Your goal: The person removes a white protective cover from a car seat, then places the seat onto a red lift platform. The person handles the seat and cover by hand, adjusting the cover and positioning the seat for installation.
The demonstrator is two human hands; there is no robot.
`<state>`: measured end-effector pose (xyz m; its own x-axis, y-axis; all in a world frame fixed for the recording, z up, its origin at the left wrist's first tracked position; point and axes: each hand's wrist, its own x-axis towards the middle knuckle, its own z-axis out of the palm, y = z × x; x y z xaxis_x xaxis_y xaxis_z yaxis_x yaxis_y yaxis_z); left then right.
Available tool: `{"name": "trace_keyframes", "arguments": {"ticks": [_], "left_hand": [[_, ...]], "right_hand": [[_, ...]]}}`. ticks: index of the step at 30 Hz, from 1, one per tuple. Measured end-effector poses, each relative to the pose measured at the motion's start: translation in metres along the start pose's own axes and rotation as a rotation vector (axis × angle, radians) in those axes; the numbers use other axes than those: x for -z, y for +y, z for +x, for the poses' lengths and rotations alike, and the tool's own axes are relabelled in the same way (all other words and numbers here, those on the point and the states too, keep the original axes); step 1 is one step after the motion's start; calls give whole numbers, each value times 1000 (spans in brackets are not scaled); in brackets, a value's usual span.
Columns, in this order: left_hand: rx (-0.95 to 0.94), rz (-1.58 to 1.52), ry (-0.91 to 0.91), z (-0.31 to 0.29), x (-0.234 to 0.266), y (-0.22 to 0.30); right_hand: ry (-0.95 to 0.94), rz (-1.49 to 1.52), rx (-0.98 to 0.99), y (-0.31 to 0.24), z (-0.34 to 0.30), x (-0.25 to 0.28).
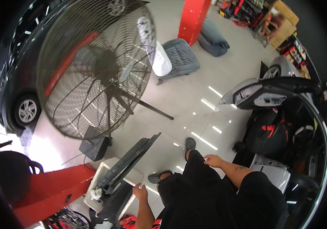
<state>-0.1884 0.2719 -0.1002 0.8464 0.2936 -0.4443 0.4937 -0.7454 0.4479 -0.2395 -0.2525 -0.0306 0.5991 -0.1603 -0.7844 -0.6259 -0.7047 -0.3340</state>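
Observation:
My left hand (141, 192) hangs beside the edge of a cream-coloured cart (134, 176), thumb and finger apart, and I see nothing held in it. Long dark grey plastic trim panels (127, 160) lie across that cart, with a crumpled white cloth or bag (96, 194) near them. My right hand (213, 160) is out in front of my dark trousers, its fingers loosely bent and apart, with nothing visible in it. My feet, in grey clogs (190, 144), stand on the shiny tiled floor (171, 110).
A big caged fan (98, 68) stands ahead left, before a dark car (22, 87). Further off are a grey car seat (181, 57) and a red pillar (192, 23). On my right is a car with its door (270, 93) open. A person (274, 24) sits far back right.

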Motion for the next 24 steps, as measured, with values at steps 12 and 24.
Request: {"name": "trace_keyframes", "arguments": {"ticks": [12,24], "left_hand": [[-99,503,-391,-20,-61,110],[-568,-34,-468,15,-131,574]], "right_hand": [[240,421,-18,96,58,193],[276,729,203,37,188,362]]}}
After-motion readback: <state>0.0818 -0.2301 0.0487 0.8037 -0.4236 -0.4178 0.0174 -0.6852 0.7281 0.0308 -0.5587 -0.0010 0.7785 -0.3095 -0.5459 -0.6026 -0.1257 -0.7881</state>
